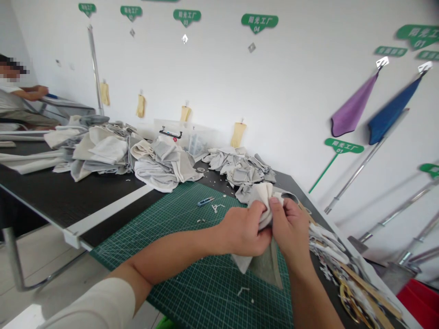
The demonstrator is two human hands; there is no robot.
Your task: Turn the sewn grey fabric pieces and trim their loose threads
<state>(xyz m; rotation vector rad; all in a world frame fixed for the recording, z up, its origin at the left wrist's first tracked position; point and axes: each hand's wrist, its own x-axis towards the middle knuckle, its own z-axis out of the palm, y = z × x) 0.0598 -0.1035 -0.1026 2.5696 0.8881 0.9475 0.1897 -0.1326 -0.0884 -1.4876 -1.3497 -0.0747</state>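
A piece of grey and cream fabric point(263, 265) hangs bunched between my two hands, above the green cutting mat point(164, 237). My left hand point(245, 228) is closed around its gathered upper part. Right beside it, my right hand point(291, 224) pinches the same cloth, thumb on top near the upper edge. The fabric's lower corners dangle beneath my hands. On the mat lie small blue thread snips point(206, 201), with white scraps point(216, 208) close by.
Piles of grey and white cloth point(106, 151) cover the table's back left; another fabric heap point(240, 167) lies behind my hands. A clear plastic box point(202, 137) stands by the wall. Scissors point(350, 297) and wooden strips point(370, 292) lie at right. A person point(17, 100) sits far left.
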